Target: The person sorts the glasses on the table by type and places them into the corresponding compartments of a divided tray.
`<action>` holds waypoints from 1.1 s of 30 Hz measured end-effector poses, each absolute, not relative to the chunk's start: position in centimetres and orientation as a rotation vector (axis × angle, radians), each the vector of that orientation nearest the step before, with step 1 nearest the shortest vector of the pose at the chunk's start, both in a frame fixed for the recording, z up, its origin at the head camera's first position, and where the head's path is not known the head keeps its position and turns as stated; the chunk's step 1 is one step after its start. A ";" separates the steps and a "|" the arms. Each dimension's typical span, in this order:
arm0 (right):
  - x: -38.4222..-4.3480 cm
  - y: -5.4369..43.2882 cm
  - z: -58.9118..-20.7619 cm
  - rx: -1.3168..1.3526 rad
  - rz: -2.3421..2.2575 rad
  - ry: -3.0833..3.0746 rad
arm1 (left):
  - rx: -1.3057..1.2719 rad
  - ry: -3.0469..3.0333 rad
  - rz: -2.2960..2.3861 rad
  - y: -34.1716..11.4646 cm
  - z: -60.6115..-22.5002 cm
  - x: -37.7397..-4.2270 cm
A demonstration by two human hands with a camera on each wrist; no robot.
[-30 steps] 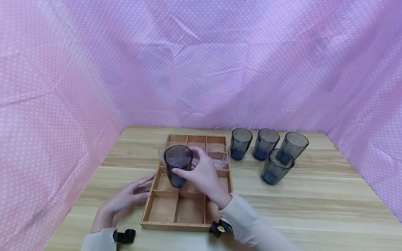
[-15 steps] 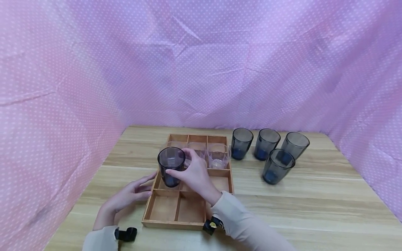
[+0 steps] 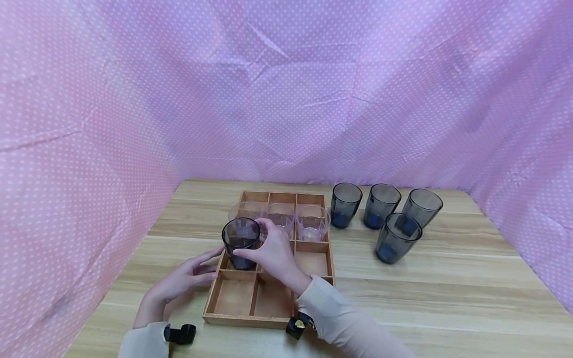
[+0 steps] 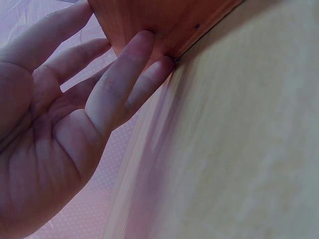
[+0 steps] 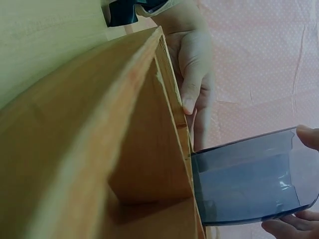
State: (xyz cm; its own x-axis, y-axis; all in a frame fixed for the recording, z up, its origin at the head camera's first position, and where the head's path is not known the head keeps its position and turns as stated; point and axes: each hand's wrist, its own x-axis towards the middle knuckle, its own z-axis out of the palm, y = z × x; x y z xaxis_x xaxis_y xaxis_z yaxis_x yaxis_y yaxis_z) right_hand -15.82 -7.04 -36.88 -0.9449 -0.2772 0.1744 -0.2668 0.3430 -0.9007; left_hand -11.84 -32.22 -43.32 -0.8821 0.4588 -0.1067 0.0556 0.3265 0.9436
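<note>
My right hand grips a smoky grey glass tumbler between thumb and fingers. The tumbler is upright, its base inside the left compartment of the middle row of a wooden divided tray. From the right wrist view, the lower end of that tumbler sits behind the tray wall. Loosely bent, my left hand rests its fingertips against the tray's left side. Up close in the left wrist view, the fingertips touch the outer wooden wall.
Three clear glasses, a left one, a middle one and a right one, fill the tray's back row. Several more smoky tumblers stand on the wooden table right of the tray. Pink dotted cloth surrounds the table.
The right hand has carried the smoky tumbler leftward and lowered it into the left middle compartment. The left hand stays at the tray's side.
</note>
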 end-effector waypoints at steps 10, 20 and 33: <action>-15.7 -7.4 -37.3 -0.525 -1.642 2.608 | 0.454 2.281 1.546 -32.2 -43.1 -11.5; -15.7 -7.6 -37.6 -0.531 -1.554 2.625 | 0.460 2.291 1.543 -32.2 -43.3 -11.5; -15.4 -7.6 -37.2 -0.530 -1.460 2.628 | 0.481 2.255 1.578 -32.2 -43.8 -11.6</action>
